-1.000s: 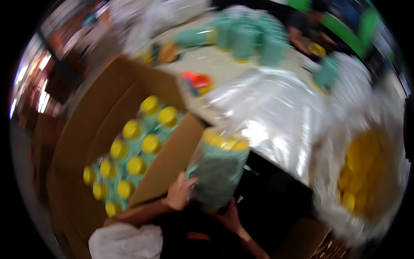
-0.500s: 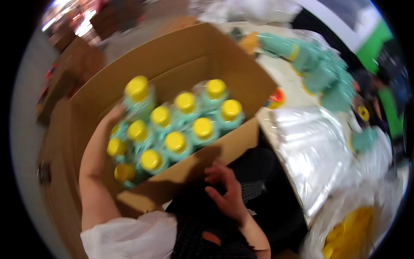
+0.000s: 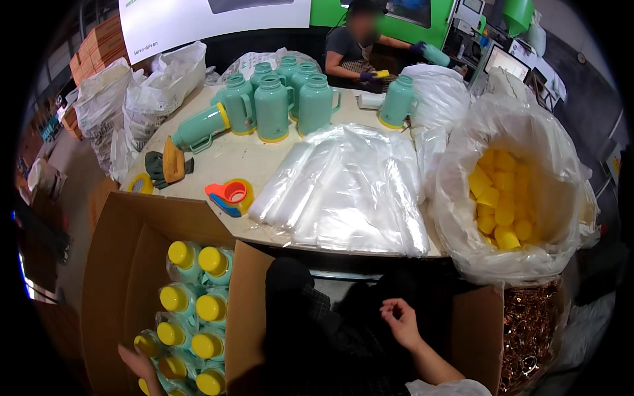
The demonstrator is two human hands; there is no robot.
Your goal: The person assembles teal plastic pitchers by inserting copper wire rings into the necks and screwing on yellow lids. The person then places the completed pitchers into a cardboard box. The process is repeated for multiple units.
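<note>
My left hand (image 3: pixel 136 362) is inside a cardboard box (image 3: pixel 125 264), at its left side, with fingers stretched out beside the yellow caps. Standing upright in rows there are several mint-green thermos flasks (image 3: pixel 221 276), bagged in clear plastic under yellow lids. The hand holds nothing that I can see; whether it touches the flask next to it I cannot tell. My right hand (image 3: pixel 400 323) hovers over my dark-clothed lap, fingers loosely bent and apart, nothing in it. Ahead on the table (image 3: pixel 218 158) lies a stack of clear plastic bags (image 3: pixel 350 191).
Uncapped green flasks (image 3: pixel 271 109) stand on the table behind the bags; one flask (image 3: pixel 201 127) lies on its side. A tape dispenser (image 3: pixel 232 196) sits near the box. At right are a sack of yellow cups (image 3: pixel 502 198) and copper-coloured metal pieces (image 3: pixel 528 336). A co-worker (image 3: pixel 356 49) stands beyond.
The view has swung toward the table, putting the box at lower left. My left hand has come away from the flask that stood higher than the others. My right hand stays empty.
</note>
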